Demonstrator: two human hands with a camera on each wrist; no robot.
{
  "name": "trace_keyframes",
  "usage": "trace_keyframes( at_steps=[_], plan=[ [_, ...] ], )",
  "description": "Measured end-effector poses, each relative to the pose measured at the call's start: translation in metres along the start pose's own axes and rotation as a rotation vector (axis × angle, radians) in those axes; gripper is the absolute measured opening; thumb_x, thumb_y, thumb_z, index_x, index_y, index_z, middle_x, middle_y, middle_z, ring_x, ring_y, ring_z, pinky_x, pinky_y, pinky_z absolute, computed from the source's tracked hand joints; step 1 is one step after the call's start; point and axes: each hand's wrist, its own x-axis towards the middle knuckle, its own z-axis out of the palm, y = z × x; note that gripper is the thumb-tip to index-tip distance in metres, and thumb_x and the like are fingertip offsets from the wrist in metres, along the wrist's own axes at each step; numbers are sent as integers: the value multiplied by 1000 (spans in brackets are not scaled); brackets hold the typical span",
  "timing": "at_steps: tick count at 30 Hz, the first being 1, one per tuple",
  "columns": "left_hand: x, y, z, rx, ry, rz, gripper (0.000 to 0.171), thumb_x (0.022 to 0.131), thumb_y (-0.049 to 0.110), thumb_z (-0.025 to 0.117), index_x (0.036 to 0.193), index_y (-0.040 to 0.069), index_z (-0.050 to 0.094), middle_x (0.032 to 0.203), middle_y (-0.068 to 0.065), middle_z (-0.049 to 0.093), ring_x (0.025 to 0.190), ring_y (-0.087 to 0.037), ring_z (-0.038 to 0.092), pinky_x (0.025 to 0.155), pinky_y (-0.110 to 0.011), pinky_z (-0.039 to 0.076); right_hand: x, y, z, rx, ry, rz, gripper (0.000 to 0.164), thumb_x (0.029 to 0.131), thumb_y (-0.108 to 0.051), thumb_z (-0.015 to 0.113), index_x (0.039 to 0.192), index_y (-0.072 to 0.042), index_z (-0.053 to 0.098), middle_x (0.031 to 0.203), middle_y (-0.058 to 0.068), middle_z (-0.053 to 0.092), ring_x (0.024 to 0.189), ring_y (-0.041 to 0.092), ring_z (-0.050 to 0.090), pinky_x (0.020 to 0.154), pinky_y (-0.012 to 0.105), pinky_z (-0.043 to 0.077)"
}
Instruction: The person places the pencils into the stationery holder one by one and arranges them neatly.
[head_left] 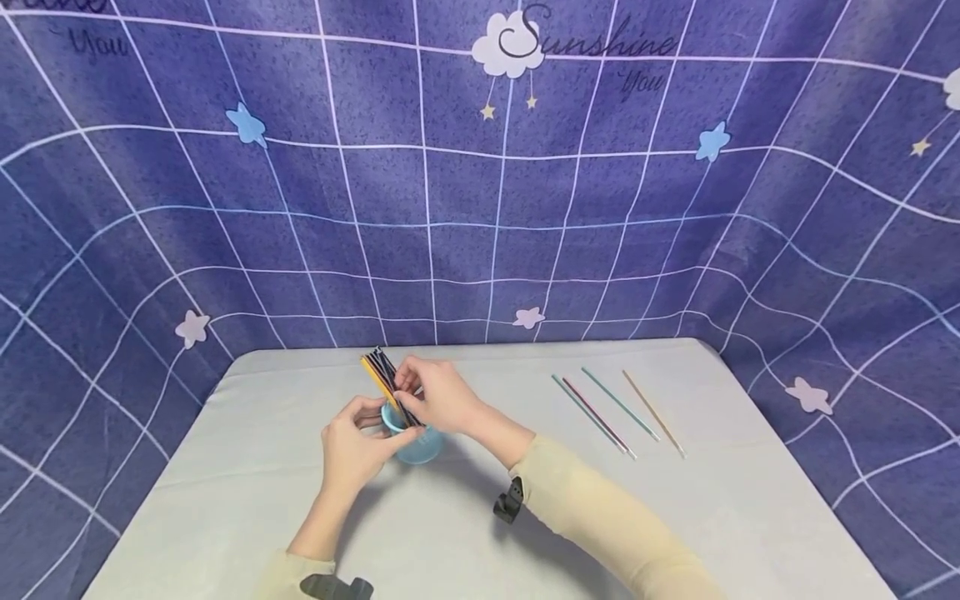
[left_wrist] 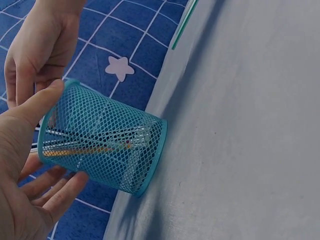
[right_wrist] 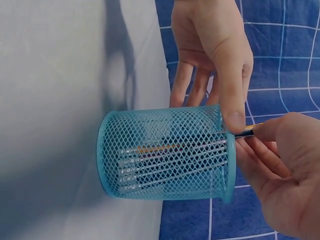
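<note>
A light-blue mesh pencil cup point(head_left: 422, 450) stands on the table, left of centre in the head view. My left hand point(head_left: 351, 446) grips it around the rim, thumb on the near side and fingers on the far side. Several dark pencils point(head_left: 384, 363) and an orange one point(head_left: 377, 379) lean out of its mouth. Through the mesh in the right wrist view, pale eraser ends point(right_wrist: 129, 172) show near the bottom. Above the rim, my right hand point(head_left: 442, 396) pinches pencils of the bunch between thumb and fingers; how many is hidden.
To the right on the pale tabletop point(head_left: 510, 550) lie several loose pencils: a teal one point(head_left: 618, 403), a dark red one point(head_left: 596, 415), a gold one point(head_left: 652, 412) and another bluish one point(head_left: 585, 406). A purple-blue gridded curtain point(head_left: 465, 250) encloses the table's back and sides.
</note>
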Motion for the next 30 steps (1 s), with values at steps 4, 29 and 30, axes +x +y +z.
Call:
trace_keyframes(
  at_steps=[4,29,30],
  plan=[
    [-1,-1,0,5,0,-6,63,62,28,106,111,6,74,109,-11,83,97,-31,82,74,-39,70,3,-2,3,-13,-31,5,9,99,-11,74,103,-7,66,95,5,77,85,10,74,75,6,55],
    [-1,-3,3,-29,4,8,59,63,26,106,106,6,71,105,-13,82,96,-34,82,72,-29,69,14,-1,6,-113,-19,61,5,98,-11,75,99,-9,71,91,2,78,78,4,69,69,4,52],
    [0,-3,3,-30,5,6,60,63,26,106,106,6,71,105,-13,82,96,-34,82,72,-28,69,13,0,3,-109,-15,63,5,98,-10,75,99,-8,71,91,3,78,78,6,70,70,4,53]
  ],
)
